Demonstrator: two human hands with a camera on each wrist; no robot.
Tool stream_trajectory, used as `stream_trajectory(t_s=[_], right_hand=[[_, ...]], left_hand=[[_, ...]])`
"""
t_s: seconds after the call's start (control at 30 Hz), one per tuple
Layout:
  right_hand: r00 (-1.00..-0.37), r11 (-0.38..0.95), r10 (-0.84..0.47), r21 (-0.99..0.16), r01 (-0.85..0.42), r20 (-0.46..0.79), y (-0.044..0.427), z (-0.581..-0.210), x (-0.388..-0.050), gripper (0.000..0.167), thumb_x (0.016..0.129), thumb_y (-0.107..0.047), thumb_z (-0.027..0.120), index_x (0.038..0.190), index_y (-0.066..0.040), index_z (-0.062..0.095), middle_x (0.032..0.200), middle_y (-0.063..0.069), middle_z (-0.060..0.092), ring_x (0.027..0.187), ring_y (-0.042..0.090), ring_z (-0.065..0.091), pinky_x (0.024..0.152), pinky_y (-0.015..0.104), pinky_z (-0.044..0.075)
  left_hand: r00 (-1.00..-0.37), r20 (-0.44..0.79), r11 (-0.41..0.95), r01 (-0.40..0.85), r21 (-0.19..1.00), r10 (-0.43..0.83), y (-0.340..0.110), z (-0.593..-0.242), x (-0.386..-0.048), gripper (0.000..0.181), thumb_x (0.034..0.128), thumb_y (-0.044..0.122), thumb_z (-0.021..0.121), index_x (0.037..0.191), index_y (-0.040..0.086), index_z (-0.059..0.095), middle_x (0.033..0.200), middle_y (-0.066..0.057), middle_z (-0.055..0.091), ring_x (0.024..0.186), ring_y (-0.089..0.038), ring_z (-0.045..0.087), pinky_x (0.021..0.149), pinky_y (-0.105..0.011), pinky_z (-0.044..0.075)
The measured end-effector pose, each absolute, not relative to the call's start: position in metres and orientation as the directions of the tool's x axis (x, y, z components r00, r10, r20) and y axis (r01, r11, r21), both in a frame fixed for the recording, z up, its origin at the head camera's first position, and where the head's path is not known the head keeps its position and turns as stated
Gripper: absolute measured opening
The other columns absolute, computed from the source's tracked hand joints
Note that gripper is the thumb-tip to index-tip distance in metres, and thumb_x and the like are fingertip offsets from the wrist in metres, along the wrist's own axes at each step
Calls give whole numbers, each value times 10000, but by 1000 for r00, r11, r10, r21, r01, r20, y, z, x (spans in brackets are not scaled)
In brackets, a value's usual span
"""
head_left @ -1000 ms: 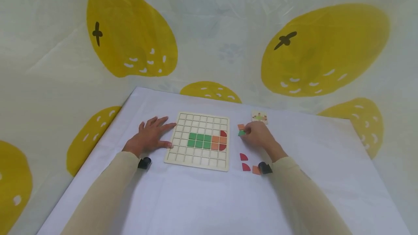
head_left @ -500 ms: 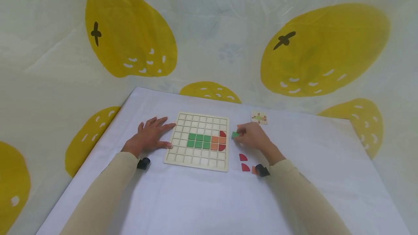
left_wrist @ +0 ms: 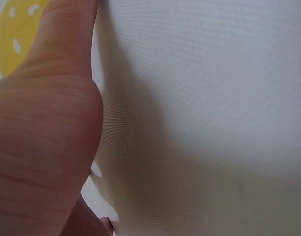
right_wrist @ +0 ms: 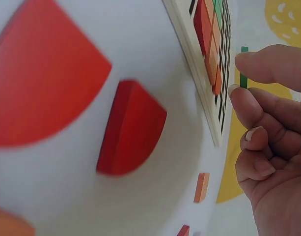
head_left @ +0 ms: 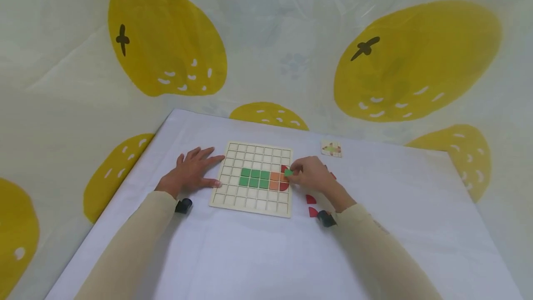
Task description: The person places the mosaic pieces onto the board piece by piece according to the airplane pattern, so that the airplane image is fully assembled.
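The grid board (head_left: 250, 205) lies on the white cloth, with green squares (head_left: 254, 178), orange squares (head_left: 274, 180) and red quarter-round pieces at its right side. My left hand (head_left: 189, 172) rests spread at the board's left edge, thumb and index finger touching it; the left wrist view shows only part of that hand (left_wrist: 47, 118). Above the board's right edge, my right hand (head_left: 312, 175) pinches a green square (head_left: 288, 173) between thumb and index finger. In the right wrist view the green piece (right_wrist: 244, 69) is seen edge-on in the hand (right_wrist: 273, 128).
Two red quarter-round pieces (head_left: 311, 199) lie right of the board, near the right wrist camera (head_left: 326, 218). A small patterned card (head_left: 331, 148) lies at the back right. Other loose pieces are partly hidden by my right hand and forearm. A fruit-print sheet (head_left: 266, 59) stands behind.
My right hand has picked up the green square and carried it leftward from beside the orange piece to the board's right edge. My left hand has stayed in place.
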State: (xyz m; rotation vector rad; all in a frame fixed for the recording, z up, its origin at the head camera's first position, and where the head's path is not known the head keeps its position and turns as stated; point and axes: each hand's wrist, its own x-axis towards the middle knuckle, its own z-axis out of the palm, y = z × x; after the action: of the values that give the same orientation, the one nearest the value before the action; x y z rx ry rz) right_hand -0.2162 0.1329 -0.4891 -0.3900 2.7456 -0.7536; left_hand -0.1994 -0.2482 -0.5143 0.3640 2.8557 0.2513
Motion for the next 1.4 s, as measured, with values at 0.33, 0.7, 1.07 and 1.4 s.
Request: stream_trajectory(t_s=[0.33,0.7,1.07,1.4], right_hand=[[-922,824,-336,-534,-189,-194,113,-487,-215,372,866,-365,853,1148,-130,793,867,15,664,899,206,587,659,271,503],[-896,783,-396,-583,-217,-198,99,-491,-214,363,868,-327,843,1161,-121,782,900,-2,697,903,185,602,741,270,524],[-882,777,-435,-570,-266,-181,79,-500,-206,307,881,-272,839,1138,-114,782,846,-21,677,847,170,602,756,272,524],[-867,753,-476,-577,-316,-147,60,-495,-199,270,896,-242,826,1120,-96,787,816,-23,672,808,154,597,744,263,514]], left_hand=[[-939,-234,958,207,200,252,-249,-513,-203,911,851,678,735,1623,450,307,1767,-52,171,1605,-469,116,1202,-810,109],[-937,-237,955,209,212,257,-248,-511,-204,904,858,679,732,1623,452,306,1768,-46,169,1605,-471,118,1201,-813,103],[-935,-224,949,225,219,273,-248,-515,-204,900,851,723,704,1618,457,316,1765,-48,181,1600,-475,139,1193,-816,124],[-939,-225,955,214,207,259,-249,-515,-201,904,848,712,715,1617,462,312,1768,-37,177,1609,-462,128,1198,-814,122]])
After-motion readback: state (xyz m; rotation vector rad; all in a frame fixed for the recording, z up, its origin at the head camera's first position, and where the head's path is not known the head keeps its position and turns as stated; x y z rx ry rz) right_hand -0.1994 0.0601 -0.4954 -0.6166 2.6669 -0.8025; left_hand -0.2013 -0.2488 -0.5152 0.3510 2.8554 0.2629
